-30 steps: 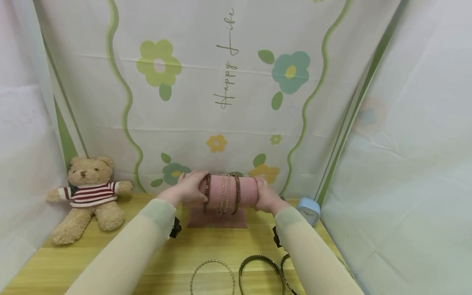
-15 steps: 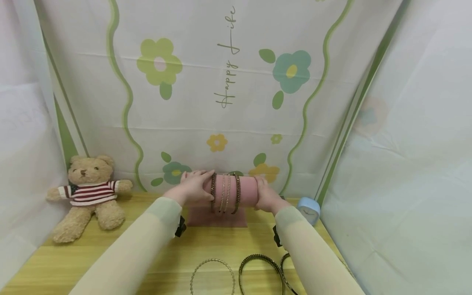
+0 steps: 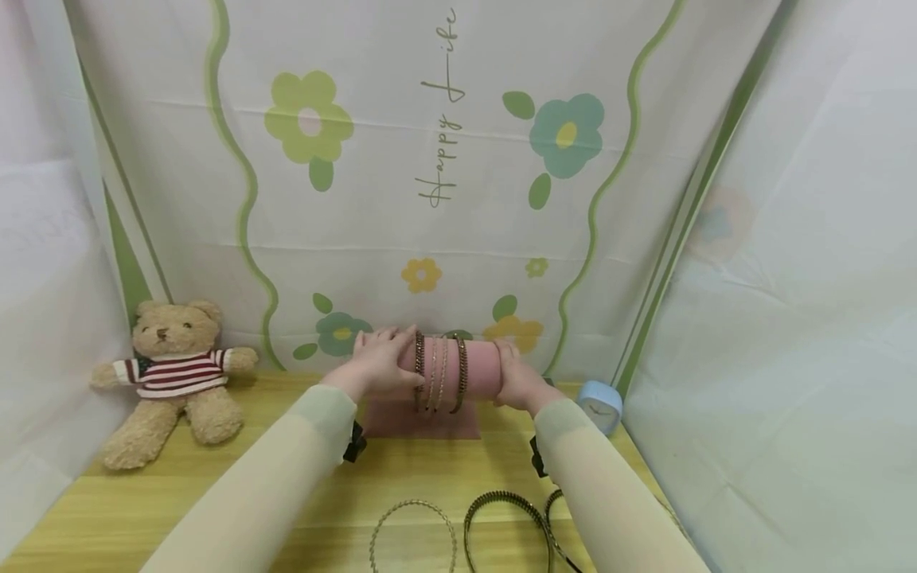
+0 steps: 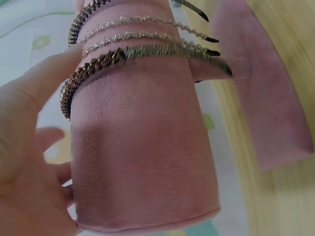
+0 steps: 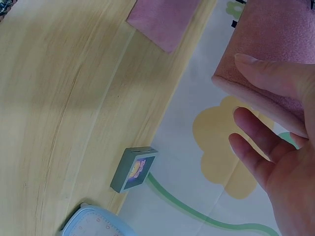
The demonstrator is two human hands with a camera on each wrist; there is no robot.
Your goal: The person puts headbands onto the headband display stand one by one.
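A pink velvet roll stand stands at the back of the table, several headbands round its roll. My left hand reaches over the left part of the roll, thumb in front and fingers above and behind, holding the leftmost dark beaded headband. In the left wrist view the thumb tip meets that beaded headband. Two thin pale headbands and another dark headband sit beside it. My right hand grips the roll's right end; its thumb lies on the velvet in the right wrist view.
A twisted thin headband and dark headbands lie on the front of the table. A teddy bear sits at the left. A blue clock and, in the right wrist view, a small green box stand at the right.
My left hand has slid right along the roll, bringing the leftmost dark headband closer to the thin pale ones. My right hand stays at the roll's right end.
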